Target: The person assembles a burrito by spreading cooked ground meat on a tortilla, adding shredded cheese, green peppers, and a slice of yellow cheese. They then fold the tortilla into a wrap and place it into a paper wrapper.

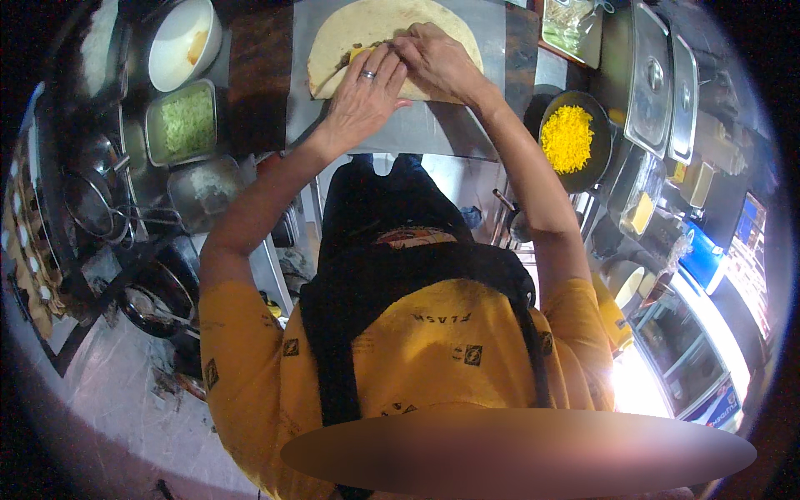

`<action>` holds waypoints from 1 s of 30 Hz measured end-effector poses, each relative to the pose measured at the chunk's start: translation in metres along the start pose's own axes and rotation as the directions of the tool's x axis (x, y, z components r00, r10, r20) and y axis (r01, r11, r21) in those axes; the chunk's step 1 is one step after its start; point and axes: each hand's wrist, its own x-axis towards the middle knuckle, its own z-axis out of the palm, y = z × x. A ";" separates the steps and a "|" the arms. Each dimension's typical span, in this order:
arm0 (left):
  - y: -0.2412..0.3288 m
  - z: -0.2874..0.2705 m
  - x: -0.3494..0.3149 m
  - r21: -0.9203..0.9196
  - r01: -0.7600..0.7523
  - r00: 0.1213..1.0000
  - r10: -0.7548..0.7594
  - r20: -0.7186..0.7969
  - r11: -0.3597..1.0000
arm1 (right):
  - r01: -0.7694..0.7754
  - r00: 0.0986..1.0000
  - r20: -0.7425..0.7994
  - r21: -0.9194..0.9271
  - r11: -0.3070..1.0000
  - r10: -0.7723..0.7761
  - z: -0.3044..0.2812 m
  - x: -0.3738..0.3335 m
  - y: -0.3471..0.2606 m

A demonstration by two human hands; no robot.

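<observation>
A large round tortilla [342,32] lies on a grey metal sheet [329,125] at the top middle. A strip of brown filling with a yellow piece [357,53] shows on it, partly covered by my hands. My left hand [362,93], with a ring on one finger, rests over the filling, its fingers stretched out and touching the tortilla. Beside it, my right hand [433,62] is closed, fingers curled down against the tortilla next to my left fingertips. What those right fingers pinch is hidden.
At left stand a white bowl [160,60], a tray of shredded pale green vegetable [187,125] and a metal tray [225,187]. To the right are a dark pan of yellow grains [568,137], lidded steel containers [652,83] and a bag of greens [573,25].
</observation>
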 end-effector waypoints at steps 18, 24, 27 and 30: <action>-0.009 -0.009 0.009 -0.050 -0.003 0.997 0.006 0.077 0.999 | -0.438 0.896 0.218 0.281 0.854 0.388 -0.014 0.004 0.008; -0.009 -0.013 0.013 -0.113 0.018 0.994 -0.006 0.107 0.993 | -0.288 0.957 0.092 0.378 0.880 0.274 -0.006 -0.007 0.026; -0.009 -0.010 0.012 -0.092 0.011 0.997 -0.004 0.075 0.996 | -0.222 0.975 0.080 0.276 0.935 0.208 -0.008 -0.011 0.021; -0.009 -0.010 0.011 -0.085 0.018 0.997 -0.012 0.073 0.996 | -0.215 0.970 0.150 0.168 0.962 0.191 -0.013 -0.007 0.013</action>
